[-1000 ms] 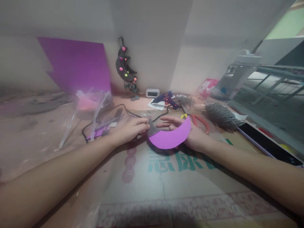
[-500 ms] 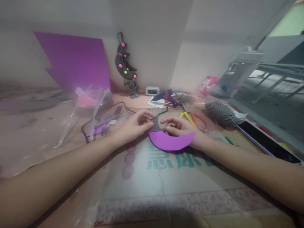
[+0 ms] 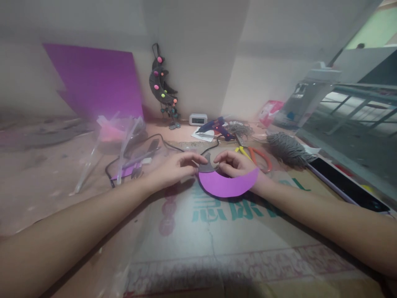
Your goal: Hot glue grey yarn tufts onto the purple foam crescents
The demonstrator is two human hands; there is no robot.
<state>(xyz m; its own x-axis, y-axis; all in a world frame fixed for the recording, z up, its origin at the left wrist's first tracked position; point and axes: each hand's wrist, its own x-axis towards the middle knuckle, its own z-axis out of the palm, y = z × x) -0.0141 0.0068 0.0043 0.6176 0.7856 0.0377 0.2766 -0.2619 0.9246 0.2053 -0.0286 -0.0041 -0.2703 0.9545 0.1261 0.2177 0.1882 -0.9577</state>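
A purple paper crescent (image 3: 228, 185) is held over the cardboard, its horns pointing up. Its left horn is wrapped in grey yarn (image 3: 206, 164). My left hand (image 3: 186, 163) grips this wrapped end, thumb and fingers closed at its left side. Inside the curve, my right hand (image 3: 232, 162) has its fingers curled together in a pinch on what looks like a thin strand of the yarn, partly hidden by the fingers. The bare right horn overlaps my right wrist. Just behind that hand lie yellow-and-orange-handled pliers or scissors (image 3: 260, 158).
A blue glue gun (image 3: 217, 127) and white digital clock (image 3: 198, 119) stand behind. Right are a grey yarn bundle (image 3: 290, 150), phone (image 3: 347, 184) and clear plastic container (image 3: 305, 99). Left are plastic-wrapped glue sticks (image 3: 122, 145). A dark crescent ornament (image 3: 161, 87) hangs on the wall near purple sheets (image 3: 99, 82).
My left hand and the paper crescent have shifted slightly to the right. My right hand's fingers have moved a little right, remaining curled beside the wrapped end.
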